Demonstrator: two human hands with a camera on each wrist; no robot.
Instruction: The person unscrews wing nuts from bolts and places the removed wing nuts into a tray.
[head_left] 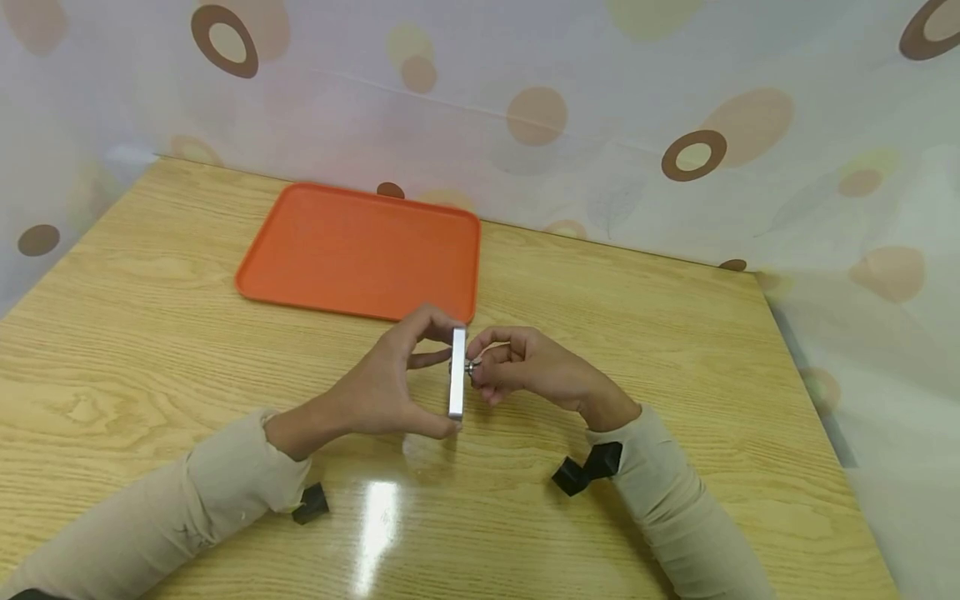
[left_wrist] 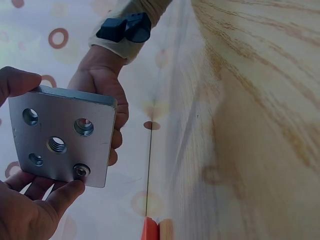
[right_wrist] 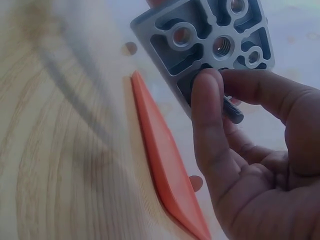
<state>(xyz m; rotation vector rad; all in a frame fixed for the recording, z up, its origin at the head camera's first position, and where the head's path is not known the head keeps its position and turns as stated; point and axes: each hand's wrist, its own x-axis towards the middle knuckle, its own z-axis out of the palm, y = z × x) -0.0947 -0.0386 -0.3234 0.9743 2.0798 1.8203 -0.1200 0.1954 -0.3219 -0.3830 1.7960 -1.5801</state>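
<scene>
A square metal plate point(head_left: 457, 375) stands on edge above the table, held by my left hand point(head_left: 382, 387) with thumb and fingers at opposite edges. Its flat face point(left_wrist: 55, 125) has several round holes and a threaded one in the middle. A socket-head bolt point(left_wrist: 81, 171) sits in a corner hole, a left fingertip beside its head. On the ribbed side, my right hand point(head_left: 536, 367) pinches close round the bolt. The bolt's threaded end point(right_wrist: 233, 110) pokes out past the fingers. Whether a nut or washer is between the fingertips is hidden.
An orange tray point(head_left: 367, 250) lies on the wooden table point(head_left: 637, 333) behind the hands. A patterned curtain point(head_left: 480, 100) rises along the table's far edge. Black devices point(head_left: 588, 468) are strapped at both sleeves.
</scene>
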